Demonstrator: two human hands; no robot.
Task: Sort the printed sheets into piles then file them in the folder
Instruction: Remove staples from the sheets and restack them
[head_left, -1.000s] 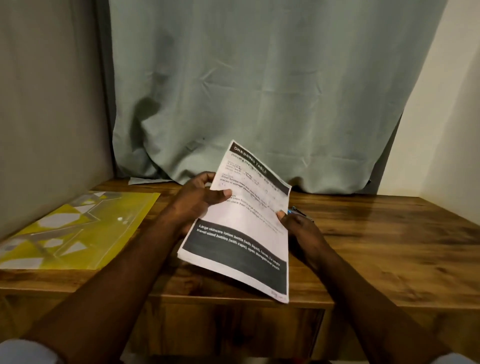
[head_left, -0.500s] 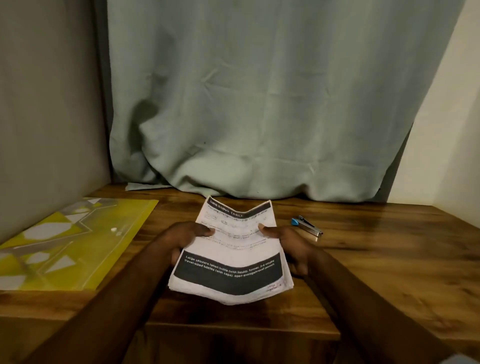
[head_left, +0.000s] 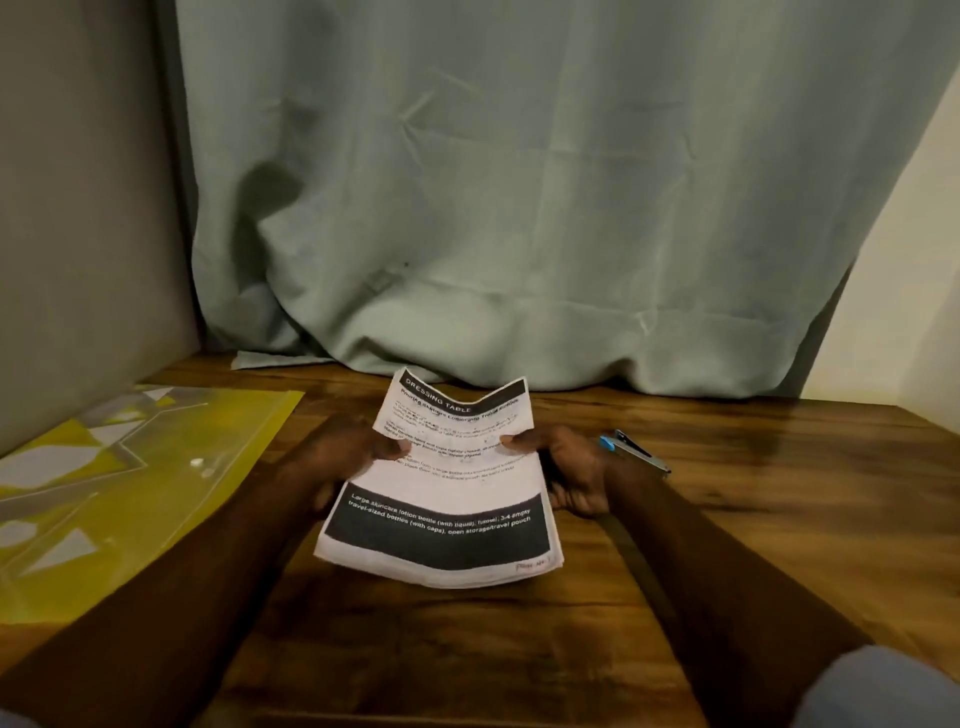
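The left hand (head_left: 337, 457) and right hand (head_left: 571, 473) clasp the stack of printed sheets (head_left: 441, 483) by its side edges, thumbs on top, fingers curled under. This bows it over the wooden surface (head_left: 779, 493), likely to square it for sorting. The yellow folder (head_left: 130, 467) lies at nine o'clock.

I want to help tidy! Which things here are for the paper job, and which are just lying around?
For the job: printed sheets in the left hand and right hand; yellow folder.
Just lying about: stapler; curtain.

printed sheets (head_left: 447, 486) lowered toward table (head_left: 769, 499), straightened
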